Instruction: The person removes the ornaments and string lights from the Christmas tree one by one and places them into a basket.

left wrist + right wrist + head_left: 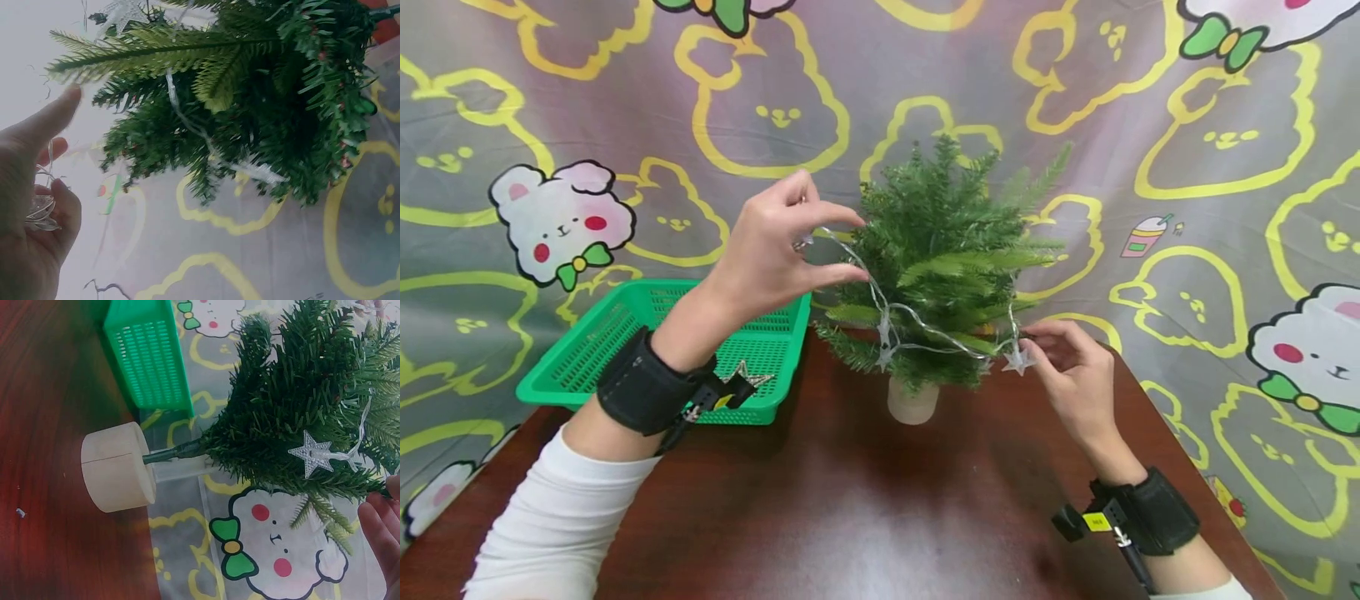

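Note:
A small artificial Christmas tree stands upright on a pale round base. Clear string lights with star-shaped covers loop across its front. My left hand is at the tree's left side, thumb and index finger spread apart. Its lower fingers curl around a bundle of the clear wire, as the left wrist view shows. On the other side, my right hand pinches a branch tip between thumb and fingers. Close by hangs a clear star, also seen against the needles in the right wrist view.
Behind the left forearm sits a green plastic basket, with a gold-edged star in it. The brown table ends at a patterned grey curtain close behind the tree.

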A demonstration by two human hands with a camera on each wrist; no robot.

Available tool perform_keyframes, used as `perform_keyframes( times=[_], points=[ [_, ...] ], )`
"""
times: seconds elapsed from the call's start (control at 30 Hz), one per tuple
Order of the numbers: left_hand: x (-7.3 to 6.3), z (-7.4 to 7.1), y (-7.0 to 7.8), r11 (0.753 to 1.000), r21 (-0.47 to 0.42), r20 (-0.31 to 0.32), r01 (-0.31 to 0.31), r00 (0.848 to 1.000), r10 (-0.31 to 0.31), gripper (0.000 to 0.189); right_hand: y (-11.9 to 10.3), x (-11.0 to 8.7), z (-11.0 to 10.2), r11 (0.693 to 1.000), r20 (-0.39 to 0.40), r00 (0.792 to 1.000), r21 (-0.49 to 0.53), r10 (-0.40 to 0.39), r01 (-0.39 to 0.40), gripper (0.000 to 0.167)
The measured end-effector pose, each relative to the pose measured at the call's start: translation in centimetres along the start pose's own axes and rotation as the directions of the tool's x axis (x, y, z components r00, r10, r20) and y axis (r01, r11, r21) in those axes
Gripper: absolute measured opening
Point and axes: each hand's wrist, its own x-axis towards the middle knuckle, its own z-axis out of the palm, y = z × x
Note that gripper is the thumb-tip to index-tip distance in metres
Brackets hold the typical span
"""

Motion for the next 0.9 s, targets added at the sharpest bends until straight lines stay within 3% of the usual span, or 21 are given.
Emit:
perform_keyframes(
  times=[0.17,0.33,0.57,0.9],
  points=[
    [-0.2,-0.6,0.0,0.996,0.041,-0.02,-0.078,0.997,0.079,0.022,-0.3,-0.2,0.0,1.0,0.011,1.0,0.009,-0.02,0.019,0.019],
    [-0.6,-0.9,0.1,0.996,0.022,-0.001,-0.089,0.996,0.089,0.011,-0.7,-0.6,-0.1,0.999,0.021,1.0,0.04,-0.016,0.015,0.017],
    [-1.5,-1.2,0.2,1.0,-0.021,0.091,0.0,0.996,0.002,0.016,-1.3,-0.6,-0.2,0.999,0.045,0.999,0.03,-0.02,0.018,0.016],
    [-3.0,-1.5,0.3,0.981,-0.145,0.102,0.127,0.988,-0.113,0.022,-2.1,-1.0,0.2,0.993,0.051,0.997,0.098,-0.065,0.06,0.022]
  ],
)
